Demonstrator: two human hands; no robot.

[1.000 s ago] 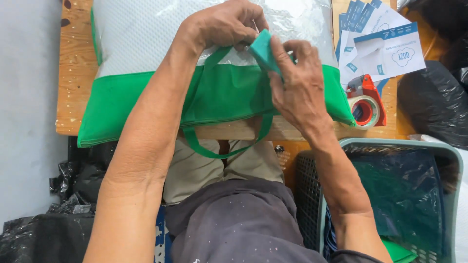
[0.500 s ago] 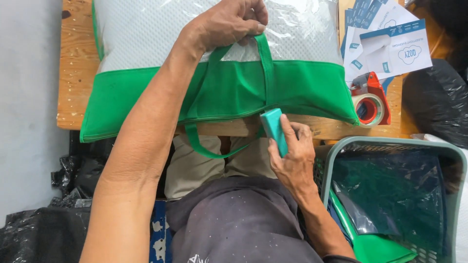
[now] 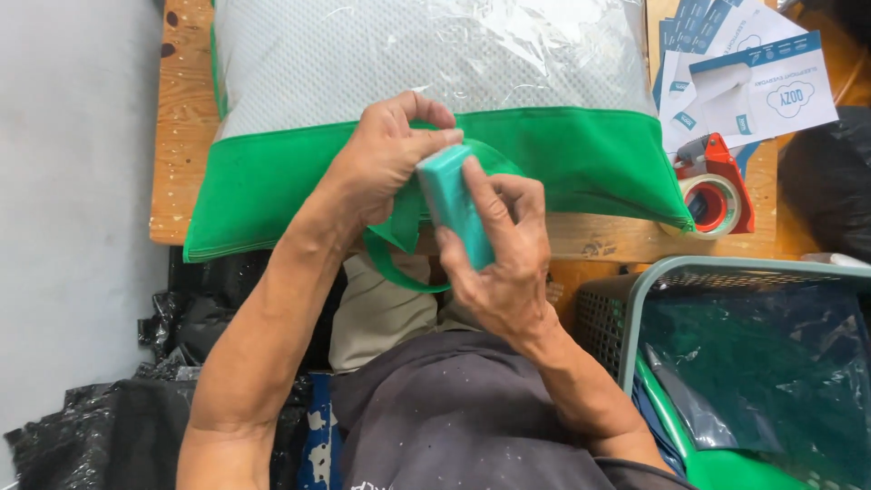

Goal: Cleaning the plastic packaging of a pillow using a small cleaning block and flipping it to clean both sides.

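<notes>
A white mesh bag with a green fabric band (image 3: 272,181) lies on a wooden table (image 3: 181,118), wrapped in clear plastic on top. My left hand (image 3: 386,159) pinches the bag's green handle strap (image 3: 399,272) against the band. My right hand (image 3: 499,259) holds a small teal rectangular tool (image 3: 454,204) upright, its top end touching my left fingers at the strap. The strap's loop hangs over the table's near edge above my lap.
A red tape dispenser (image 3: 717,195) sits at the table's right. Blue and white paper cards (image 3: 753,82) lie behind it. A green-rimmed plastic basket (image 3: 689,272) with a dark plastic liner stands at the lower right. Black plastic bags (image 3: 109,426) lie on the floor at left.
My right hand dropped with the teal tool toward my lap, then rose back to the strap at my left hand. My left hand stayed on the handle.
</notes>
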